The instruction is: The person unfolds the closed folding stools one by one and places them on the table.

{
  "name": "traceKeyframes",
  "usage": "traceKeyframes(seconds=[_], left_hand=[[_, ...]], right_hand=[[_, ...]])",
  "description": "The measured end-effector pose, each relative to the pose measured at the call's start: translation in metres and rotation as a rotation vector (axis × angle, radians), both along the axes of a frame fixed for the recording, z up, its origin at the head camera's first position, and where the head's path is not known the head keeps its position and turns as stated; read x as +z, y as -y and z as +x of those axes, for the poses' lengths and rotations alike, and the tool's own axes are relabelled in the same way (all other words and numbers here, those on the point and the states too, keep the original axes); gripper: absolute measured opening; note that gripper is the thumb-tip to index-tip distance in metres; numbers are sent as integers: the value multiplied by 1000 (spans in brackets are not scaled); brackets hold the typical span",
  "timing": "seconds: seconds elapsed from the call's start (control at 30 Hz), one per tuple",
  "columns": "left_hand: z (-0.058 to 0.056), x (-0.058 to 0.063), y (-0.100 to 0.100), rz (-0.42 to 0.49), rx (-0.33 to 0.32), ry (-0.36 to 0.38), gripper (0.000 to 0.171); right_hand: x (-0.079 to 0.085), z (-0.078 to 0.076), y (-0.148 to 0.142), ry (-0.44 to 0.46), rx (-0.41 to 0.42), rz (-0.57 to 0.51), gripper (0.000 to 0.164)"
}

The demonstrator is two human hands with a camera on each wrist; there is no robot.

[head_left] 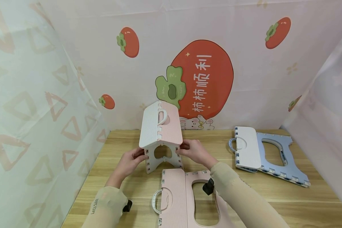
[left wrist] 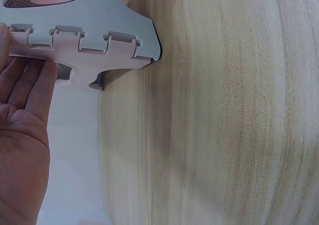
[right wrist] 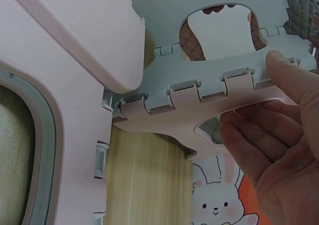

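A white and pink folding stool [head_left: 164,122] stands on the table with its top peaked like a roof and its handle up. The left hand [head_left: 131,161] grips its left leg edge. In the left wrist view, that hand's fingers [left wrist: 42,85] lie against the pink side panel. The right hand [head_left: 194,151] holds the opposite leg edge. Its thumb [right wrist: 279,63] presses the pale end panel in the right wrist view, with the other fingers against the pink side panel. A pink folded stool [head_left: 175,199] lies flat just in front, partly beneath the right forearm.
On the right of the wooden table [head_left: 122,205] lies a blue and white folded stool [head_left: 248,147], its handle towards the left. A printed cloth wall [head_left: 148,79] rises behind the table, and more cloth hangs at both sides.
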State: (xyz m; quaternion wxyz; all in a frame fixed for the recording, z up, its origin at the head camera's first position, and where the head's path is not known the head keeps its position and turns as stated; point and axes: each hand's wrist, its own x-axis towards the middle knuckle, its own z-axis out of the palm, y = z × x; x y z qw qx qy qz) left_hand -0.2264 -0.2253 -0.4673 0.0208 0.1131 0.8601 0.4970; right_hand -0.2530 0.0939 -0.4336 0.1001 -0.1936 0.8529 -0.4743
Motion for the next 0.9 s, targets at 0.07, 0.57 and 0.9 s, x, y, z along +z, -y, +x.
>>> traceKeyframes(seconds=[0.07, 0.57, 0.9], left_hand=[[0, 0, 0, -3, 0, -4, 44], [0, 0, 1, 8, -3, 7, 47], [0, 1, 1, 3, -3, -1, 47]], right_hand=[[0, 0, 0, 1, 0, 0, 33], [0, 0, -1, 17, 2, -14, 35], [1, 0, -1, -5, -4, 13, 33]])
